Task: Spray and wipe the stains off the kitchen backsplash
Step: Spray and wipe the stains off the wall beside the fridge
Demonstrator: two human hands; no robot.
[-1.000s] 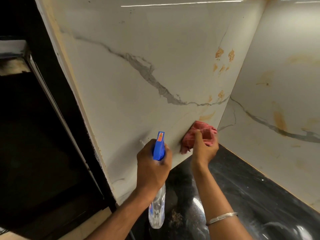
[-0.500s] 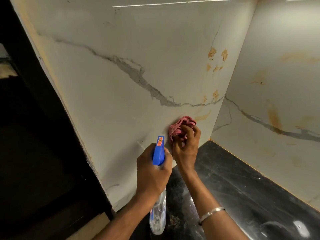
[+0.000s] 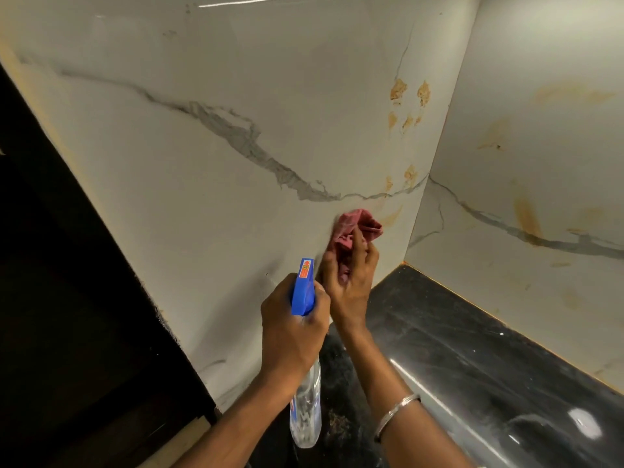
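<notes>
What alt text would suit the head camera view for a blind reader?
A right hand presses a crumpled pink cloth against a white marble-look backsplash with orange stains, while the left hand holds a blue-topped clear spray bottle.

Two glossy white marble-look wall panels (image 3: 209, 231) are meeting in a corner at right, grey veining (image 3: 236, 133) running across both. Black polished countertop (image 3: 472, 359) is sitting below, picking up bright glare spots. Thin strip-light reflection (image 3: 256, 1) is showing along the top edge of the panel. Dark cabinet side (image 3: 67, 298) is filling the left, mostly in shadow.
</notes>
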